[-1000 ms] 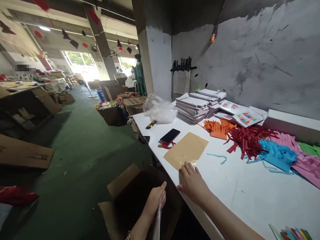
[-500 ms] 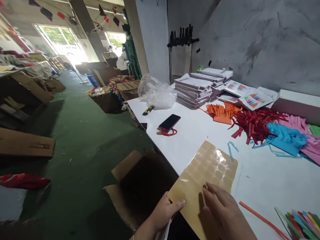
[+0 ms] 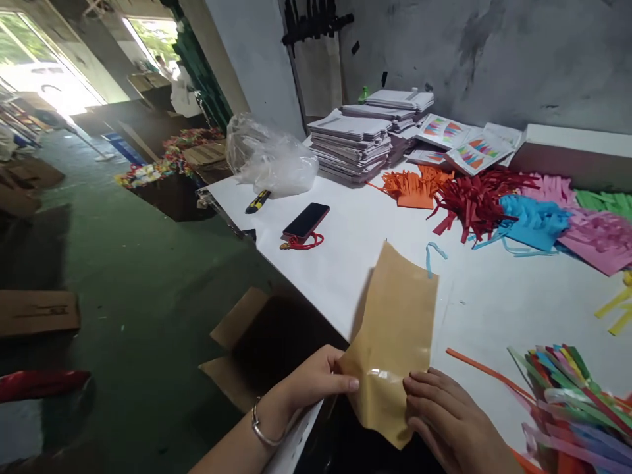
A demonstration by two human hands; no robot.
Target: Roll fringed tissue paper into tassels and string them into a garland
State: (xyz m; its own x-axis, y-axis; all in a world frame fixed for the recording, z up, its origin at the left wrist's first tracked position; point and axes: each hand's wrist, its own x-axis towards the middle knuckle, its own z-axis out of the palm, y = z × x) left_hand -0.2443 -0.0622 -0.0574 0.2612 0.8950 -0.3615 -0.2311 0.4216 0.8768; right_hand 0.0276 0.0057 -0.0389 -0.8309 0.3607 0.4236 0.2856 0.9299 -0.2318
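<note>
A tan sticker sheet [image 3: 402, 309] lies partly on the white table, its near end bent and hanging past the table edge. My left hand [image 3: 320, 375] pinches its left side, thumb on top and fingers underneath; a silver bracelet is on that wrist. At the lower right side of the sheet, my right hand [image 3: 449, 408] has its fingers together and curled on the edge. The visible face looks plain, with a shiny crease between the hands. A thin blue paper strip [image 3: 430, 255] touches the far right corner.
On the table [image 3: 345, 263] are a phone [image 3: 307, 221] with a red cord, a box cutter [image 3: 257, 201], a plastic bag [image 3: 276, 161], paper stacks [image 3: 350, 145], fringed tissue bundles [image 3: 474, 204] and coloured strips [image 3: 573, 395]. Below the edge stands an open carton [image 3: 239, 322].
The round clear stickers seen on the sheet earlier no longer show. The sheet has bent up between my hands, and my right hand has moved from its face to its right edge. The view has shifted right.
</note>
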